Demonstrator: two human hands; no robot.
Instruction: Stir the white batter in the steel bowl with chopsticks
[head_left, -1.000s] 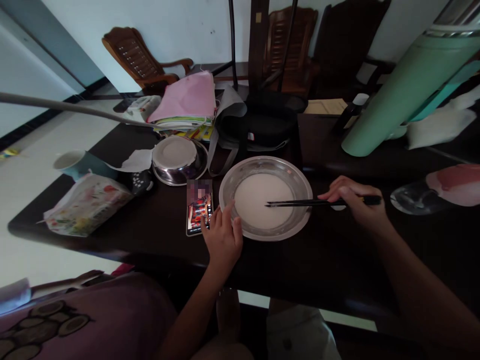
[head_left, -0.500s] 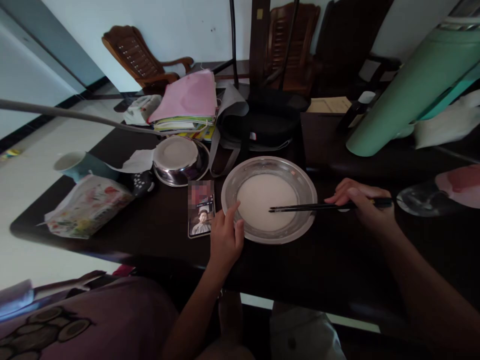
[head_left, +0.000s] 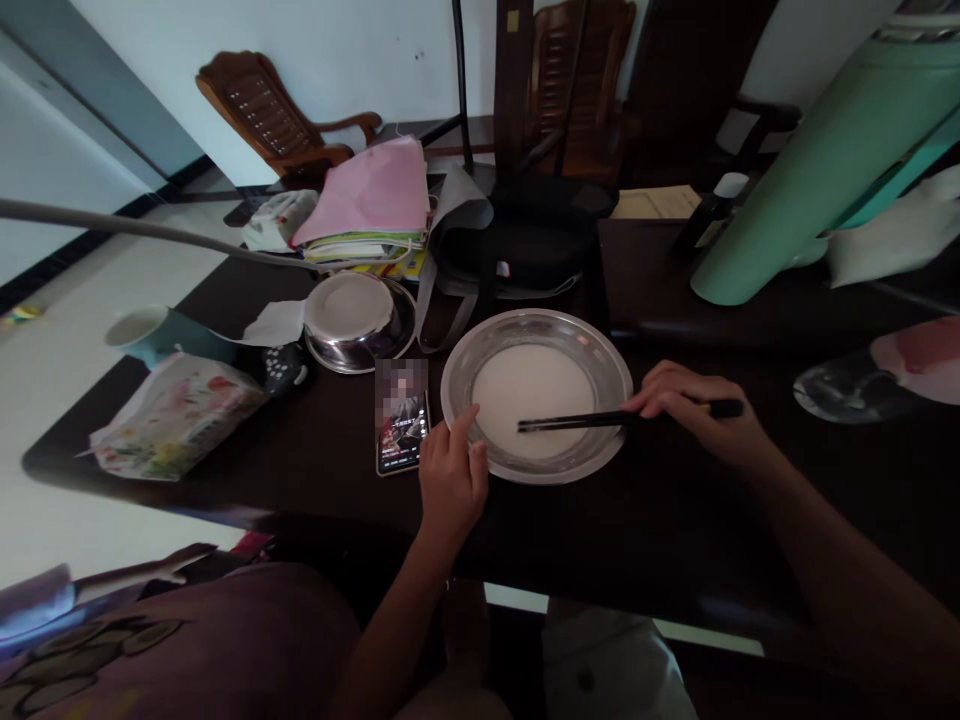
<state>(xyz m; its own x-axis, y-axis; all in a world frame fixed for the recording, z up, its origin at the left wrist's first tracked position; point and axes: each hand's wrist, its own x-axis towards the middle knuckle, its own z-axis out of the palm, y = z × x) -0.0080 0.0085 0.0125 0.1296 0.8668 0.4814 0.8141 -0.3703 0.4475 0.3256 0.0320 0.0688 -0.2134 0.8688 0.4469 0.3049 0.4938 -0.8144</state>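
Note:
A wide metal bowl (head_left: 537, 471) stands on the dark table, with a milky white liquid (head_left: 529, 385) in its bottom. My left hand (head_left: 455, 470) steadies the bowl's near left rim, its index finger reaching over the edge. In my right hand (head_left: 690, 405) is a pair of black chopsticks (head_left: 577, 421), held together and nearly level across the bowl. Their tips are at the liquid's surface, left of its middle. Beside my left hand lies a phone (head_left: 403, 440) with its screen lit.
An upturned metal bowl (head_left: 360, 345), tissue pack (head_left: 176, 415) and blue cup (head_left: 169, 335) stand to the left. Behind are a black bag (head_left: 525, 240) and stacked books with a pink cover (head_left: 371, 190). A green flask (head_left: 810, 180) and clear bottle (head_left: 840, 385) occupy the right.
My right hand has moved left, carrying the chopsticks' tips left and slightly nearer to me in the liquid. My left hand keeps its place on the rim. The phone's picture has changed.

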